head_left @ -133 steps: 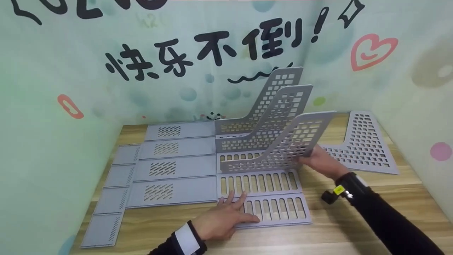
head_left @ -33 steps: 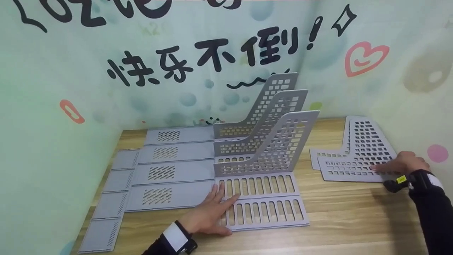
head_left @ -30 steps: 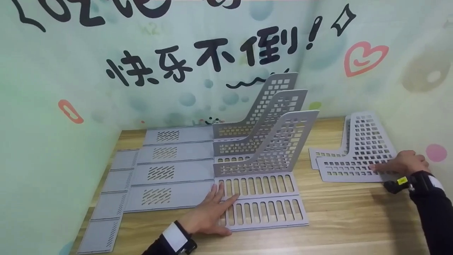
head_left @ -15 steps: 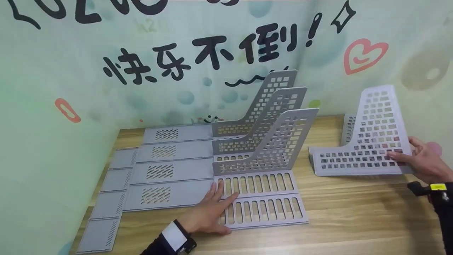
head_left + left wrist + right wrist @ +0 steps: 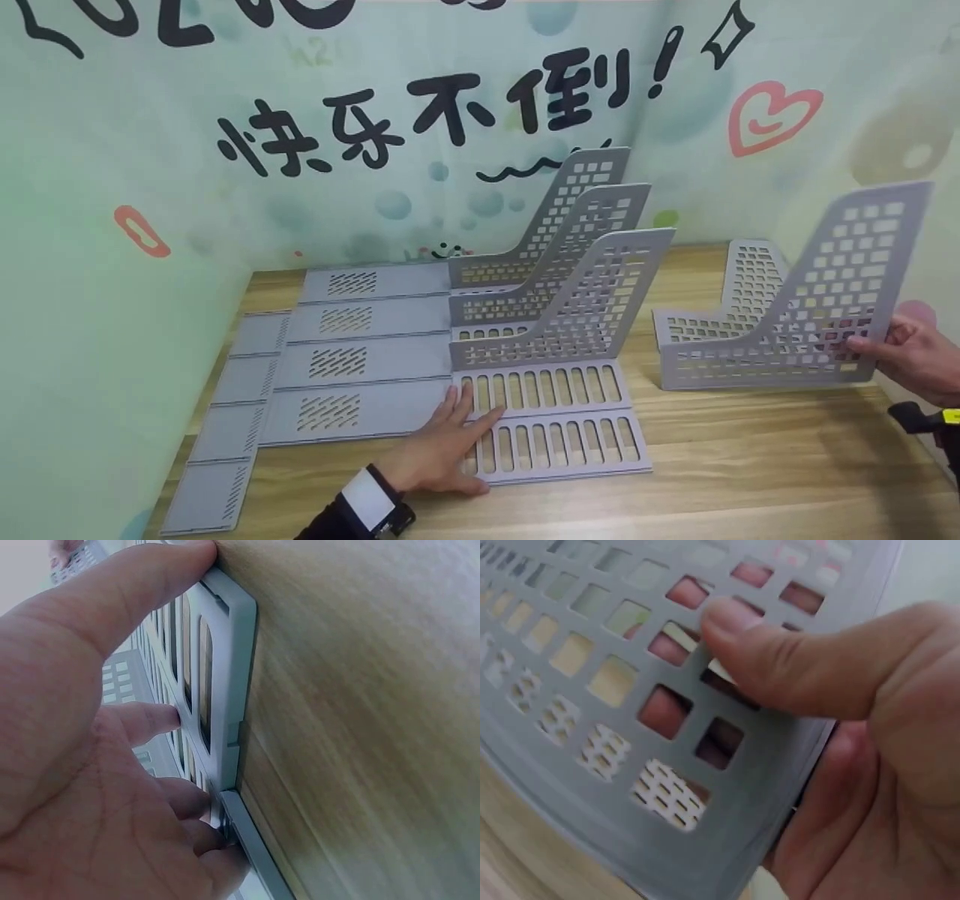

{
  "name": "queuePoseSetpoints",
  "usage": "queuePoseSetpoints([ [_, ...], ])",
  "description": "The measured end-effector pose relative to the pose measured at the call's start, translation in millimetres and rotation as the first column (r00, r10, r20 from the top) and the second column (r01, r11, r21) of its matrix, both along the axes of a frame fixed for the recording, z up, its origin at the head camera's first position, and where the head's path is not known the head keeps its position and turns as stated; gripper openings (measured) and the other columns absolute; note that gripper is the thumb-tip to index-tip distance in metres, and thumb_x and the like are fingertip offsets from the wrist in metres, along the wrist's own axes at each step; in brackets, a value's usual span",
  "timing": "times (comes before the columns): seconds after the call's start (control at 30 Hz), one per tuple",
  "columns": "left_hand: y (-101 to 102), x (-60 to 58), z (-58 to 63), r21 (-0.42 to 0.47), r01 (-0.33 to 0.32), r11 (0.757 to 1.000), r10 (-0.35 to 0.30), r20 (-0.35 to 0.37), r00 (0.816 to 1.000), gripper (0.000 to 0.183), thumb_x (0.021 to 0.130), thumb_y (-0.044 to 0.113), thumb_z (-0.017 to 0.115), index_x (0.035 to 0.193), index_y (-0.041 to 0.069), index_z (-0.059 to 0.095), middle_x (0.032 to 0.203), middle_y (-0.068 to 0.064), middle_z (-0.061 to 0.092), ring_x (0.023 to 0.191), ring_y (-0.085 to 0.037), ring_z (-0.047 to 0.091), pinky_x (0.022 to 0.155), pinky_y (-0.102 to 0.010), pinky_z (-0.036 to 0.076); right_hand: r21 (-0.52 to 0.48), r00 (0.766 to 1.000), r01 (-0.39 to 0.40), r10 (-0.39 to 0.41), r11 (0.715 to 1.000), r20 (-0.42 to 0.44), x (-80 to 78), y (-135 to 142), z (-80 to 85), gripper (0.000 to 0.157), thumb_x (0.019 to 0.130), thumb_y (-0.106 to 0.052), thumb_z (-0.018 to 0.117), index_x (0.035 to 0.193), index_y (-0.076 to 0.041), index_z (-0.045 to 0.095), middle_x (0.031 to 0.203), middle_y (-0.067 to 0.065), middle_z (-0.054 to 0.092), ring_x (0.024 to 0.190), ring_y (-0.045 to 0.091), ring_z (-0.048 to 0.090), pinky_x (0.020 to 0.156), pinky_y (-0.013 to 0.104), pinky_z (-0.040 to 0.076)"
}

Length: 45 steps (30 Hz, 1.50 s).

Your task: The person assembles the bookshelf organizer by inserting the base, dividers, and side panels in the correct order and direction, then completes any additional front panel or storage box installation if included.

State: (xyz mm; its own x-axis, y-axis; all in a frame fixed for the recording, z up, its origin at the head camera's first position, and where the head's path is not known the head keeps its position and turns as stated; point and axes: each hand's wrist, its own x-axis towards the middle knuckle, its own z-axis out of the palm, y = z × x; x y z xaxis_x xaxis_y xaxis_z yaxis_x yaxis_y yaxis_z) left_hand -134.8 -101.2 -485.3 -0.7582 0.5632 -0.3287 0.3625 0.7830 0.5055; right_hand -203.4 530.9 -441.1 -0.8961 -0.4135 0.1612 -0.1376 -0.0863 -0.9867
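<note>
In the head view, my right hand (image 5: 922, 360) holds a grey, L-shaped perforated divider panel (image 5: 840, 277) upright by its right edge. The thumb presses its near face, and fingertips show through the holes from behind in the right wrist view. Behind it, another perforated divider panel (image 5: 739, 322) lies flat on the table. My left hand (image 5: 442, 450) rests with fingers spread on the left end of a slotted grey base (image 5: 551, 411). Its thumb sits at the base's front edge in the left wrist view. Three dividers, the nearest one (image 5: 551, 346) included, stand upright across the base.
Flat grey panels (image 5: 412, 352) with slanted slits join the base's left side. A strip of smaller grey panels (image 5: 214, 431) lies farther left. Wood-grain table (image 5: 712, 480) shows in front and on the right. A printed backdrop (image 5: 337, 210) closes off the back and sides.
My right hand released the third divider, now standing on the base, and went to the panels on the right. It lifted the top one upright and tilted it. My left hand has stayed on the base.
</note>
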Motion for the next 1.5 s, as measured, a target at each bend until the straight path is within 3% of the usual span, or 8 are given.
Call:
queuePoseSetpoints([
  [0.1, -0.3, -0.6, 0.8, -0.003, -0.004, 1.0, 0.004, 0.004, 1.0, 0.104, 0.078, 0.047, 0.085, 0.163, 0.027, 0.027, 0.165, -0.022, -0.005, 0.15, -0.041, -0.01, 0.119, -0.054, 0.013, -0.117, 0.993, -0.11, 0.105, 0.987, -0.047, 2.3, -7.5, -0.1, 0.055, 0.101, 0.022, 0.025, 0.147, 0.003, 0.048, 0.136, 0.016, 0.062, 0.12, 0.025, 0.062, 0.096, 0.031, 0.052],
  [0.23, -0.9, -1.1, 0.5, -0.004, -0.008, 1.0, 0.008, 0.002, 1.0, 0.105, 0.078, 0.047, 0.085, 0.163, 0.028, 0.026, 0.165, -0.023, -0.006, 0.15, -0.041, -0.01, 0.119, -0.054, 0.014, -0.181, 0.984, -0.175, 0.166, 0.968, -0.061, 1.8, -23.1, -3.0, 0.053, 0.101, 0.022, 0.022, 0.147, 0.009, 0.043, 0.139, 0.02, 0.058, 0.125, 0.028, 0.058, 0.101, 0.033, 0.049],
  [0.57, -1.1, -1.2, -1.9, -0.025, -0.001, 1.0, 0.001, -0.018, 1.0, 0.104, 0.079, 0.049, 0.083, 0.163, 0.027, 0.026, 0.165, -0.024, -0.007, 0.15, -0.042, -0.008, 0.119, -0.054, 0.014, 0.05, 0.993, -0.071, 0.075, 0.996, -0.09, 1.5, -45.4, -16.6, 0.043, 0.101, 0.021, 0.031, 0.144, 0.019, 0.037, 0.137, 0.015, 0.06, 0.124, 0.023, 0.059, 0.103, 0.03, 0.047],
  [0.83, -2.1, -0.8, -0.3, -0.01, -0.007, 1.0, 0.007, -0.006, 1.0, 0.104, 0.079, 0.048, 0.084, 0.163, 0.027, 0.026, 0.165, -0.024, -0.008, 0.149, -0.042, -0.009, 0.119, -0.054, 0.014, 0.064, 0.991, -0.062, 0.069, 0.996, -0.116, 3.3, -46.3, -15.7, 0.041, 0.1, 0.021, 0.034, 0.14, 0.017, 0.044, 0.135, 0.016, 0.062, 0.121, 0.022, 0.062, 0.101, 0.027, 0.047],
  [0.97, -3.2, -0.6, -1.1, -0.008, -0.008, 1.0, 0.008, -0.008, 1.0, 0.105, 0.078, 0.049, 0.084, 0.163, 0.027, 0.026, 0.165, -0.024, -0.007, 0.149, -0.042, -0.009, 0.119, -0.055, 0.014, 0.139, 0.99, -0.061, 0.078, 0.988, -0.121, 5.2, -44.3, -17.2, 0.042, 0.1, 0.021, 0.037, 0.141, 0.017, 0.043, 0.133, 0.016, 0.063, 0.12, 0.022, 0.062, 0.099, 0.027, 0.049],
  [1.07, -3.6, -0.6, -2.0, -0.01, -0.003, 1.0, 0.003, -0.015, 1.0, 0.105, 0.078, 0.05, 0.084, 0.163, 0.027, 0.026, 0.164, -0.024, -0.007, 0.149, -0.043, -0.008, 0.119, -0.055, 0.014, 0.267, 0.99, -0.015, 0.052, 0.964, -0.131, 8.1, -45.3, -17.7, 0.039, 0.099, 0.019, 0.044, 0.138, 0.016, 0.048, 0.129, 0.016, 0.066, 0.116, 0.022, 0.065, 0.094, 0.028, 0.052],
  [1.23, -3.5, -0.8, -3.4, -0.009, 0.003, 1.0, -0.003, -0.04, 0.999, 0.106, 0.077, 0.052, 0.084, 0.163, 0.027, 0.027, 0.165, -0.024, -0.004, 0.149, -0.043, -0.004, 0.119, -0.054, 0.015, 0.4, 0.991, 0.0, 0.054, 0.916, -0.124, 9.5, -61.1, -16.5, 0.058, 0.095, 0.015, 0.058, 0.149, 0.006, 0.039, 0.129, 0.017, 0.066, 0.113, 0.023, 0.066, 0.092, 0.028, 0.053],
  [1.5, -2.9, 0.2, -4.1, 0.024, -0.009, 1.0, 0.011, -0.064, 0.998, 0.113, 0.072, 0.051, 0.087, 0.162, 0.017, 0.027, 0.164, -0.025, 0.001, 0.15, -0.042, -0.002, 0.119, -0.054, 0.014, 0.383, 0.99, -0.085, 0.12, 0.92, -0.068, 8.2, -107.8, -11.4, 0.042, 0.095, 0.011, 0.061, 0.135, 0.013, 0.049, 0.122, 0.02, 0.068, 0.108, 0.027, 0.068, 0.09, 0.034, 0.055],
])
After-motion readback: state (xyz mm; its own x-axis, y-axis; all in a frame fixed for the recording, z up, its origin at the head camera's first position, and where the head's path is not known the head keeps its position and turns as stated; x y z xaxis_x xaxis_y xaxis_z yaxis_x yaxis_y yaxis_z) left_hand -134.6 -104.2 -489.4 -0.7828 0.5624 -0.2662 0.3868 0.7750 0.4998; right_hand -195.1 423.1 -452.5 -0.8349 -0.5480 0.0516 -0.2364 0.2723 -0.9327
